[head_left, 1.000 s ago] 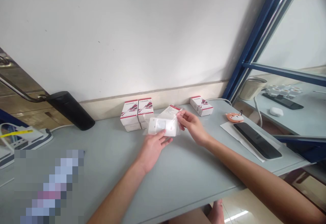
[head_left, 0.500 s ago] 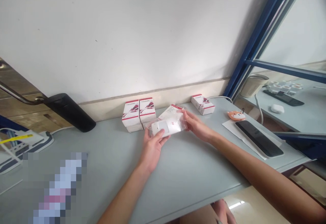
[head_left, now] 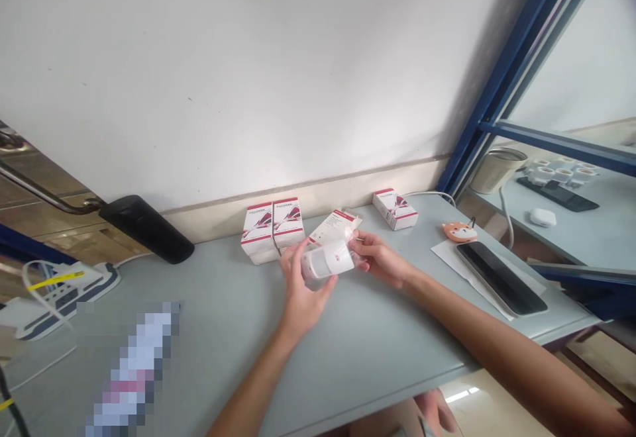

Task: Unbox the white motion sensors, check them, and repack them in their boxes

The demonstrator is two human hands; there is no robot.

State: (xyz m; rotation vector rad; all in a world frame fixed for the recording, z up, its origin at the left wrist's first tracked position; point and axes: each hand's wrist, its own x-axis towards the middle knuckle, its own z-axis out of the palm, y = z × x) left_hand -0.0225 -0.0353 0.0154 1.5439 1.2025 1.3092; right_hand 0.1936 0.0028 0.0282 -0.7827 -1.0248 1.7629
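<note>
A white motion sensor (head_left: 338, 257) with a curved translucent window is held above the desk, partly inside a clear plastic bag (head_left: 350, 236). My left hand (head_left: 304, 296) wraps around the sensor's left end, thumb along the near edge. With bent fingers my right hand (head_left: 381, 259) pinches the bag at the sensor's right end. Just behind lies an opened white and red box (head_left: 334, 224), partly hidden by the sensor. Two boxes (head_left: 272, 228) banded together stand behind my left hand.
A single box (head_left: 396, 209) stands against the wall. On the right are a black phone (head_left: 501, 277) on white paper and an orange animal-shaped item (head_left: 460, 231). To the left lie a black cylinder (head_left: 146, 228), a power strip (head_left: 69, 298) and a blurred patch (head_left: 136, 371).
The sensor has turned so its window faces up toward me. My left hand has shifted its hold from underneath to around the end. The whole view has moved slightly.
</note>
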